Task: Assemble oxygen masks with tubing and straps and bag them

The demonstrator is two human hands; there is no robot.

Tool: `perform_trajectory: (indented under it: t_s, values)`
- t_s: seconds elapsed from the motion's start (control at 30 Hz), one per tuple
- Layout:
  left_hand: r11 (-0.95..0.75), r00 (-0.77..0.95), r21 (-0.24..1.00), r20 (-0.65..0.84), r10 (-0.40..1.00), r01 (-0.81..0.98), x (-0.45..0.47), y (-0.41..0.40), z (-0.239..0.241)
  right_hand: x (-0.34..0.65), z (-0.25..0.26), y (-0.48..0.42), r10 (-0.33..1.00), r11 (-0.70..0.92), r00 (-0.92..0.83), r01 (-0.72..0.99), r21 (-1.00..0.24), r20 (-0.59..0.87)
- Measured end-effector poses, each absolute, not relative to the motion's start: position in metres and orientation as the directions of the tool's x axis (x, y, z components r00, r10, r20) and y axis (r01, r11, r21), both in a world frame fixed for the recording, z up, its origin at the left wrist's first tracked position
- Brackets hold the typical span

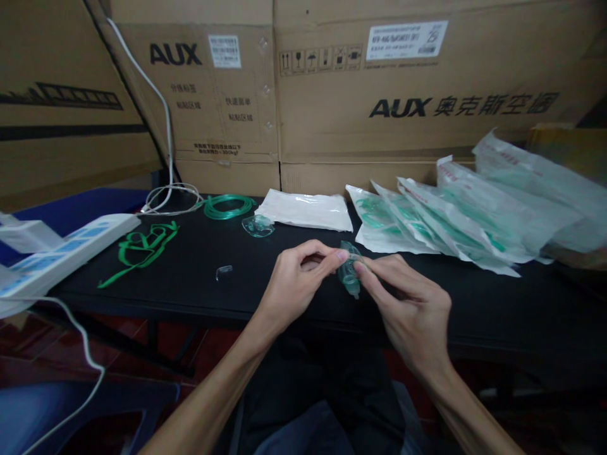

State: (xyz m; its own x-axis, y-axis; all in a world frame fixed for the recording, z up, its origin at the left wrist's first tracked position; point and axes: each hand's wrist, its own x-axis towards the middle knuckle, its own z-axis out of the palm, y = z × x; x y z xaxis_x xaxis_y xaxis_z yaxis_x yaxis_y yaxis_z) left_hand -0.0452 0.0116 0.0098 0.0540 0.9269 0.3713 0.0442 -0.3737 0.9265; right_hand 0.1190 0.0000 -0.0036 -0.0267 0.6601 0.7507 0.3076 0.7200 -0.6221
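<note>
Between my two hands, just above the front part of the black table, is a small translucent green plastic mask (349, 278). My left hand (300, 278) pinches its upper left side between thumb and forefinger. From the right, my right hand (410, 300) grips its edge, also with thumb and fingertips. The fingers cover part of the mask. Left of my left hand a small clear plastic piece (224, 272) lies on the table. Farther back are another clear plastic part (258, 225), a coil of green tubing (229, 206) and a tangled green strap (142, 246).
A white packet (306, 210) lies behind my hands. Several sealed bags (427, 215) with green contents lean in a row at the right. A white power strip (71, 253) with cables is at the left. Large cardboard boxes (327, 139) wall off the back of the black table (190, 287).
</note>
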Motion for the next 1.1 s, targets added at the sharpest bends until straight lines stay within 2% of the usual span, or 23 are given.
perform_trajectory:
  t_s: [0.17, 0.4, 0.63, 0.77, 0.93, 1.1]
  values:
    - [-0.357, 0.050, 0.933, 0.354, 0.934, 0.045, -0.046, 0.011, 0.013, 0.120, -0.004, 0.001, 0.684, 0.704, -0.039, 0.299, -0.645, 0.728]
    - [-0.356, 0.099, 0.934, 0.353, 0.930, 0.015, -0.049, 0.012, 0.014, 0.123, -0.001, 0.002, 0.772, 0.629, -0.039, 0.189, -0.754, 0.634]
    - [-0.323, 0.110, 0.946, 0.324, 0.940, -0.031, -0.048, 0.012, 0.015, 0.128, -0.003, 0.007, 0.880, 0.459, -0.104, -0.058, -0.886, 0.463]
    - [-0.372, 0.098, 0.928, 0.372, 0.923, -0.019, -0.047, 0.011, 0.015, 0.130, -0.003, 0.010, 0.920, 0.313, -0.179, -0.198, -0.929, 0.348]
    - [-0.372, 0.148, 0.928, 0.365, 0.919, 0.022, -0.047, 0.009, 0.016, 0.130, -0.001, 0.012, 0.960, 0.181, -0.167, -0.242, -0.953, 0.224]
    - [-0.350, 0.056, 0.937, 0.351, 0.935, -0.013, -0.046, 0.011, 0.014, 0.127, -0.003, 0.016, 0.953, 0.255, -0.095, -0.262, -0.931, 0.287]
